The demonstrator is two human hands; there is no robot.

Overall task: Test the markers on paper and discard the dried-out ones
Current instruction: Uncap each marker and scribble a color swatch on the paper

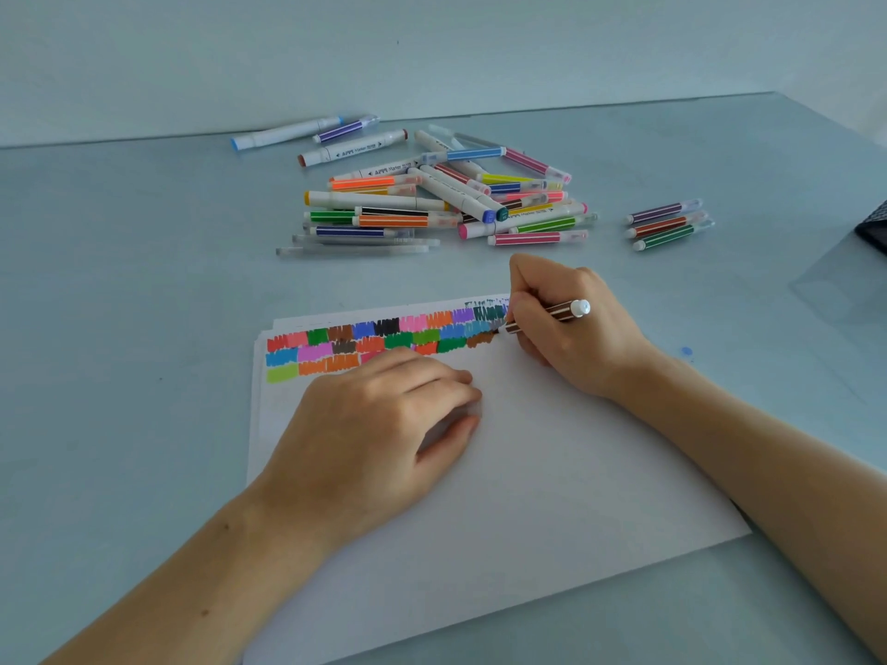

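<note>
Brown marker (pixel 545 318) in right hand (pixel 571 328) grip, tip scribbling on paper (pixel 552 453); left hand (pixel 379 424) flat, empty, pinning sheet. Next: judge ink, sort onto worktop (pixel 144 280).

Marker pile (pixel 441 194) behind paper (pixel 504 472), three markers (pixel 669 225) to its right

A pale blue table (pixel 144 290) carries white paper (pixel 528 472) near, a heap of markers (pixel 432 199) far, and three markers (pixel 667 225) apart at the right.
</note>
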